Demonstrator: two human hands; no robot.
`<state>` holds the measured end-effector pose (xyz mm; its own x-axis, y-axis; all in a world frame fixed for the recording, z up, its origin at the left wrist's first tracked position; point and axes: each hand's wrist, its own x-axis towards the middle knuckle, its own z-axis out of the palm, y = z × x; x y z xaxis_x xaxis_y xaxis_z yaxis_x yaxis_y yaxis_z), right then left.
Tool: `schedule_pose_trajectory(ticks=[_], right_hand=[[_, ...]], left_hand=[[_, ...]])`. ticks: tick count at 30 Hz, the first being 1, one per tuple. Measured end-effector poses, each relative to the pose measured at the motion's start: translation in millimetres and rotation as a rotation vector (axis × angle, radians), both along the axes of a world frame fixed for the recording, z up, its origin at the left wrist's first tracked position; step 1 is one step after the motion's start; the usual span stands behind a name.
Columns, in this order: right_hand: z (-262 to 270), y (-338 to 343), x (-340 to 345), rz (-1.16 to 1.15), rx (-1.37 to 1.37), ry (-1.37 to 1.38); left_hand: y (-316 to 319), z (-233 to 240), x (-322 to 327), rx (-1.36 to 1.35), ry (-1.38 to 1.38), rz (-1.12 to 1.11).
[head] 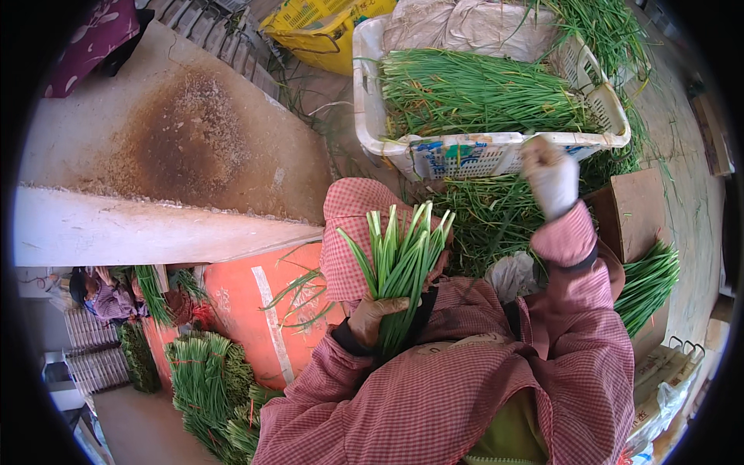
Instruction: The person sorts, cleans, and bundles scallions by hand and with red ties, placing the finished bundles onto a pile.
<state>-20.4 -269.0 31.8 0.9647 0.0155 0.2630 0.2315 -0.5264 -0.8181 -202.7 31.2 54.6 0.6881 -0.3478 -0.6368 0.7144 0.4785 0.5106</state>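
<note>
A bunch of green garlic chives (pixel 401 261) stands upright, pale cut ends up, in my left hand (pixel 375 317), whose fingers wrap its lower part. My right hand (pixel 549 171), in a pale glove, is raised beside the front rim of a white plastic crate (pixel 482 140). Its fingers are curled and blurred; whether they pinch a stalk cannot be told. Inside the crate lies a thick layer of chives (pixel 476 90) beside a pale woven sack (pixel 465 26). Loose green leaves (pixel 494 215) are heaped below the crate, near a crumpled plastic bag (pixel 511 276).
Tied chive bundles (pixel 203 378) are stacked at lower left beside an orange surface (pixel 244 314). More chives (pixel 648 285) rest by a cardboard box (pixel 639 209) at right. A yellow crate (pixel 319 43) stands behind. A stained slab (pixel 192 139) fills the upper left. Another person (pixel 113 299) is at far left.
</note>
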Motion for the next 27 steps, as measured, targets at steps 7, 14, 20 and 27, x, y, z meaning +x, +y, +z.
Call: schedule_pose_trajectory(ticks=[7, 14, 20, 27], right_hand=[[101.3, 102.0, -59.7, 0.311, -0.413, -0.3], [44.8, 123.7, -38.3, 0.364, -0.891, -0.516], [52.0, 39.9, 21.7, 0.33, 0.369, 0.16], [58.2, 119.1, -34.5, 0.732, 0.178, 0.237]], left_hand=[[-2.7, -9.2, -5.3, 0.028, -0.052, 0.061], [-12.4, -0.9, -7.3, 0.018, -0.142, 0.022], [10.0, -9.4, -1.4, -0.267, -0.221, -0.177], [12.5, -21.5, 6.8, -0.54, -0.185, -0.217]])
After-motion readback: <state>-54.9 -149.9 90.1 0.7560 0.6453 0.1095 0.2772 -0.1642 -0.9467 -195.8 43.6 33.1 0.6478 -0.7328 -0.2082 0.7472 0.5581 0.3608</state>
